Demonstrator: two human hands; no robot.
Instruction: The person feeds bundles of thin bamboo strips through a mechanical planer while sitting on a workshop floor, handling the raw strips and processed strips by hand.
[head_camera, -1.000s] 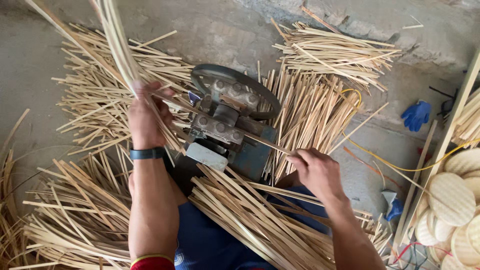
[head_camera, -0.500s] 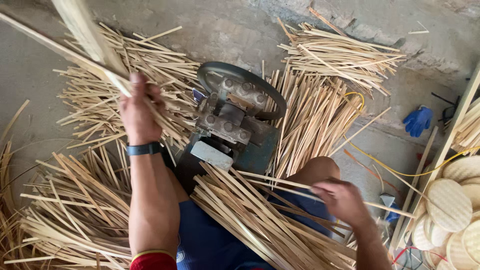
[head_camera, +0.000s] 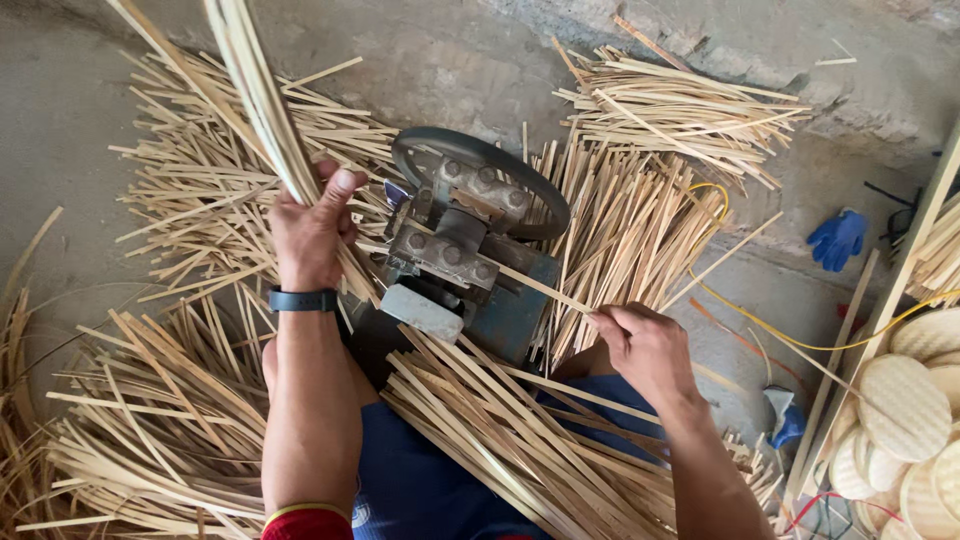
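Head camera looks down on a person seated on the floor among heaps of split bamboo strips. The left hand (head_camera: 310, 235), wearing a dark wristband, is closed around a bundle of strips (head_camera: 262, 110) and holds it up beside the small splitting machine (head_camera: 462, 262); compared with a second ago the bundle stands steeper and its tops run out of the frame. The right hand (head_camera: 648, 348), which half a second back was low over the lap and blurred, has come up again and now pinches a single strip (head_camera: 545, 288) whose far end sits at the machine's rollers. I judge one strip is being fed while the rest wait in the left hand. More strips lie across the blue-clad lap (head_camera: 500, 440). How far the strip has entered the machine is hidden by the rollers and the wheel (head_camera: 480, 182). A blue glove (head_camera: 838, 238) and round woven discs (head_camera: 905, 405), partly cut off, lie at the right edge.
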